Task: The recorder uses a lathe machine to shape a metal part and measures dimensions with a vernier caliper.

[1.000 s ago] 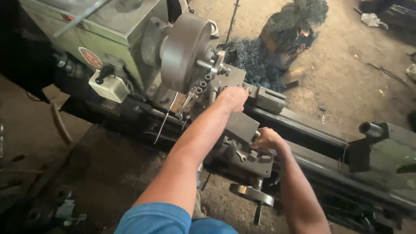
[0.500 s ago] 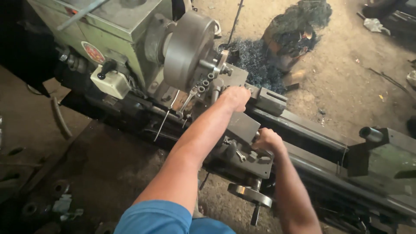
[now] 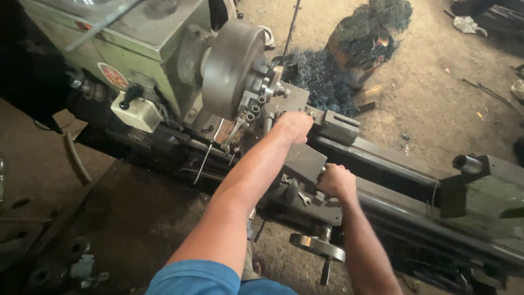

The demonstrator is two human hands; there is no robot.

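I stand at a green metal lathe (image 3: pixel 136 60) with a large grey chuck (image 3: pixel 232 68). My left hand (image 3: pixel 295 125) is closed over the tool post area just right of the chuck; what it grips is hidden under the fist. My right hand (image 3: pixel 337 182) is closed around a small crank handle on the cross slide of the carriage (image 3: pixel 303 161). A round handwheel (image 3: pixel 317 246) hangs below the carriage, close under my right forearm.
The tailstock (image 3: pixel 483 188) sits on the bed at the right. A heap of dark metal swarf (image 3: pixel 319 76) and a swarf-filled container (image 3: pixel 368 38) lie on the dirt floor behind the lathe. A cream control box (image 3: pixel 136 112) is on the headstock front.
Both hands stay in the same places on the lathe. The view has shifted slightly, so the machine sits a little further right in the picture.
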